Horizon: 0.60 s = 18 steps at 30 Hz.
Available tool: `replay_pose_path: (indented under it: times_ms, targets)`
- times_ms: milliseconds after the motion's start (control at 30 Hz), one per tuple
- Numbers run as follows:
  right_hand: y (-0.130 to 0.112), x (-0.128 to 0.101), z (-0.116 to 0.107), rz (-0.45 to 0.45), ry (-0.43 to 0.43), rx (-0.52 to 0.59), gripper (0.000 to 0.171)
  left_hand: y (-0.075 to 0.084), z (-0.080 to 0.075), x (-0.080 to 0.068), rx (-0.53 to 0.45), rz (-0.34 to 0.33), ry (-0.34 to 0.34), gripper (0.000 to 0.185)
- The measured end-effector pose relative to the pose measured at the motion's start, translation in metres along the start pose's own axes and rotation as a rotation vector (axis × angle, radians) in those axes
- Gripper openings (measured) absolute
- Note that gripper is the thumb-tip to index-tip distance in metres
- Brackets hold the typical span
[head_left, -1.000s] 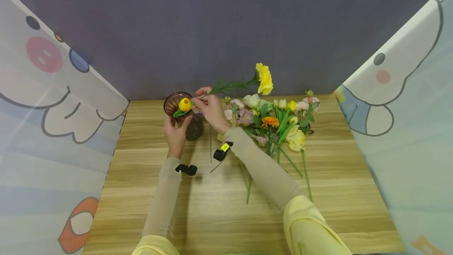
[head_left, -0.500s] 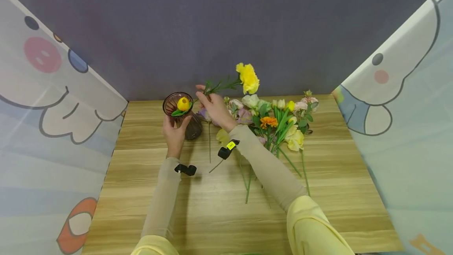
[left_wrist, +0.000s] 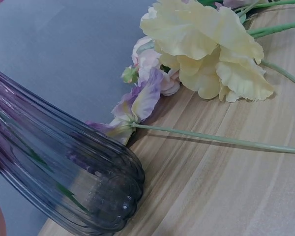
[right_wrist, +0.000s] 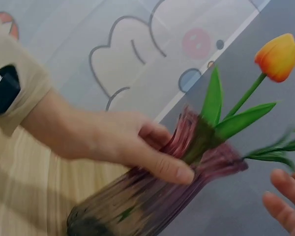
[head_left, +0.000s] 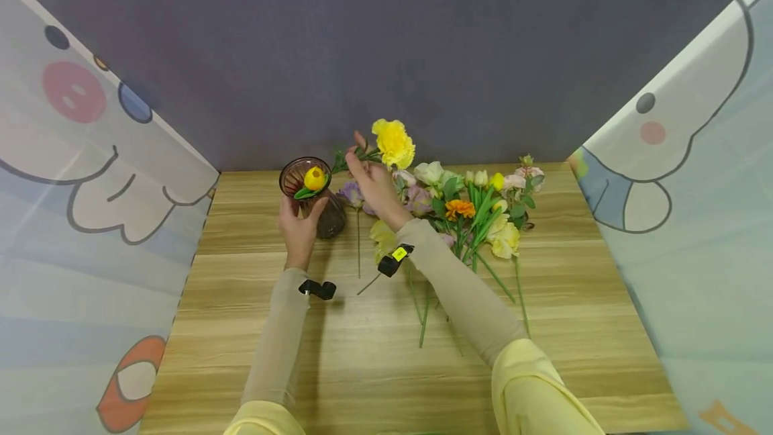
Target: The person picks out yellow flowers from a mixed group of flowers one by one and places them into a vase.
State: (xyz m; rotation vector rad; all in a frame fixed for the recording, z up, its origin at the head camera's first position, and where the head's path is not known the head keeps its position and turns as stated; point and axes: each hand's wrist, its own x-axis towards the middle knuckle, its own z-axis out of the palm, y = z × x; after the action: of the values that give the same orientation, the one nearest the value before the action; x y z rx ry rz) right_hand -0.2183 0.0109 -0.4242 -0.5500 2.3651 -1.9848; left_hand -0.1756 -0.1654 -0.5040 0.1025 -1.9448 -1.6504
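Note:
My left hand (head_left: 298, 230) holds a ribbed purplish glass vase (head_left: 331, 219) by its neck, tilted on the table. An orange-yellow tulip (right_wrist: 279, 57) with green leaves stands in the vase. To its right, a yellow carnation (head_left: 394, 144) leans outward, its leafy stem reaching to the vase rim. My right hand (head_left: 379, 193) is at this stem, thumb and fingers parted on either side of it. In the right wrist view its fingertips (right_wrist: 284, 212) stand apart beside the carnation's green leaves (right_wrist: 273, 155). The carnation's lower stem end is hidden.
A purple flower (left_wrist: 137, 101) lies beside the vase base. More artificial flowers lie on the wooden table (head_left: 374, 361) at the right: a large pale yellow bloom (left_wrist: 206, 54), an orange flower (head_left: 460, 209), and tulips (head_left: 480, 178). A grey wall (head_left: 386, 52) stands close behind.
The carnation's bloom has moved left and closer to the vase. My right hand has shifted right, away from the rim, its fingers now parted instead of pinching the lower stem. The left hand stays put.

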Motion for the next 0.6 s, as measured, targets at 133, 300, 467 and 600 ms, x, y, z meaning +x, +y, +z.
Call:
replay_pose_path:
  times_ms: [133,300,467,600]
  targets:
    - [0.006,-0.009,-0.004,0.152,-0.154,-0.089,0.055,0.000,0.001,0.000,0.005,0.002,0.003,0.056]
    - [0.020,-0.023,-0.002,0.100,-0.186,-0.085,0.050,-0.003,0.001,0.001,-0.021,0.014,-0.005,0.058]
    - [0.039,-0.042,-0.009,0.086,-0.188,-0.049,0.060,-0.004,0.001,0.000,-0.021,0.011,-0.004,0.059]
    - [0.053,-0.054,-0.018,0.088,-0.158,-0.045,0.063,-0.003,0.002,-0.001,0.003,0.012,0.006,0.057]
